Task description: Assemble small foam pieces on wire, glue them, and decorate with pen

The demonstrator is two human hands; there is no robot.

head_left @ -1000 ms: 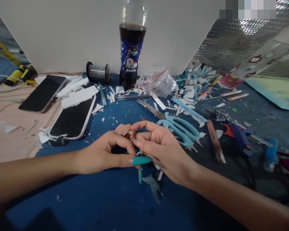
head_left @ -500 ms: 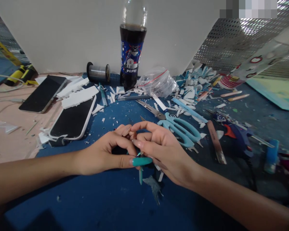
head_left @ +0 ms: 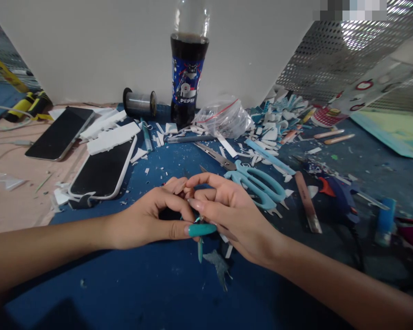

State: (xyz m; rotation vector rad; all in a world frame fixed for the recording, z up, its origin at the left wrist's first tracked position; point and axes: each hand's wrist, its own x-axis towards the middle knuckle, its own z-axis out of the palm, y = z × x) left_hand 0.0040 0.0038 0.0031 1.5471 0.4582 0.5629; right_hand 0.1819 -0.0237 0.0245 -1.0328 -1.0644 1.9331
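Note:
My left hand [head_left: 160, 213] and my right hand [head_left: 227, 208] meet over the blue work surface, fingertips touching and fingers curled. A long teal nail [head_left: 202, 230] extends from the left thumb tip toward the right palm. Beneath it, a second narrow teal pointed piece [head_left: 200, 250] points down; whether it is a nail or a held piece I cannot tell. Both hands pinch at the middle, where the fingers mostly hide whatever is between them. Just below lies a ragged dark grey scrap [head_left: 218, 269]. Light-blue-handled scissors [head_left: 258, 183] rest, blades spread, beyond the right hand.
Two phones [head_left: 103, 169] lie at left, white foam pieces [head_left: 113, 139] partly over one. Behind stand a thread spool [head_left: 140, 103], a Pepsi bottle [head_left: 188, 78] and a clear zip bag [head_left: 225, 117]. Scraps [head_left: 278, 117] pile at right, near a dark blue glue gun [head_left: 342, 197].
Both hands keep nearly the same pose and contact. The whole view has shifted very slightly; nothing is visibly picked up or put down.

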